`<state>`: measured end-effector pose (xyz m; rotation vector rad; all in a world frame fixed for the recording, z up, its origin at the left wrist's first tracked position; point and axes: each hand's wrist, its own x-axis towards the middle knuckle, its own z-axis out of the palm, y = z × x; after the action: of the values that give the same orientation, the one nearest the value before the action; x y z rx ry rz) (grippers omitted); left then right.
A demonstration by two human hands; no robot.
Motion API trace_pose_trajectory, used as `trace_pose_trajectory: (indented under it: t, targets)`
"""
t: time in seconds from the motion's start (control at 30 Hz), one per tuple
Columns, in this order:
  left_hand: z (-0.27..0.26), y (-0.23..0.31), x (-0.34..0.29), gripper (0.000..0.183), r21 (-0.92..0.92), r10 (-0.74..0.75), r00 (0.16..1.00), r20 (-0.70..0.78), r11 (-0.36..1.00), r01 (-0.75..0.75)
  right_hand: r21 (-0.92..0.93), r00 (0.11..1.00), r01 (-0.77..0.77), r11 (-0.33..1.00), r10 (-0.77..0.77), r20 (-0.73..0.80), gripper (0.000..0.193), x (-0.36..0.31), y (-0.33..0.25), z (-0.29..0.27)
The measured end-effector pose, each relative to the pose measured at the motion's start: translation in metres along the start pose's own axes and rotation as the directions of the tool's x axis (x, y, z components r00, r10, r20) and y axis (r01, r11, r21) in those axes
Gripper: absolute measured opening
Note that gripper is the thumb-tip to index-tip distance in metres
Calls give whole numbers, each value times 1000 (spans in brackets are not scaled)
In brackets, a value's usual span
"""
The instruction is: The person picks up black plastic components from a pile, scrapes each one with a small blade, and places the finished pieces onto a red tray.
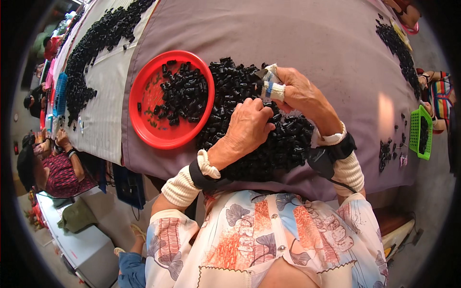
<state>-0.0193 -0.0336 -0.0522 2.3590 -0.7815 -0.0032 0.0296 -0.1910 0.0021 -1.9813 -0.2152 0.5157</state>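
Note:
My left hand (247,126) is closed, its fingertips pinching a small black plastic part (260,88); the fingers partly hide it. Right beside it, my right hand (300,91) is closed around a small blade (261,73), whose grey tip shows past the fingers. White cloth with blue stripes (273,90) wraps the fingers of that hand, and the grip is mostly covered. Under both hands spreads a heap of small black plastic parts (288,144). To the left, a round red tray (139,126) holds more such black parts and touches the heap.
A mauve cloth (336,43) covers the table. More black parts lie on the pale cloth (103,96) at left and along the far right edge. A green basket (414,132) is at right. Co-workers sit at left (65,170) and right (439,96).

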Motion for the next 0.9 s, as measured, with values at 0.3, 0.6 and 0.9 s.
trace_pose_trajectory:
  t: [0.3, 0.6, 0.9]
  targets:
    - [-40, -17, 0, 17, -837, -400, 898, 180, 418, 354, 68, 1000, -19, 997, 19, 4, 10, -7, -4, -3]
    - [-67, -24, -8, 20, -999, -369, 929, 26, -50, 8, 282, 997, 36, 959, -52, 52, 21, -11, -23, 13]
    - [-72, -15, -8, 23, -996, -358, 933, -31, -71, -60, 361, 992, 80, 929, -109, 59, 17, -9, -32, 21]
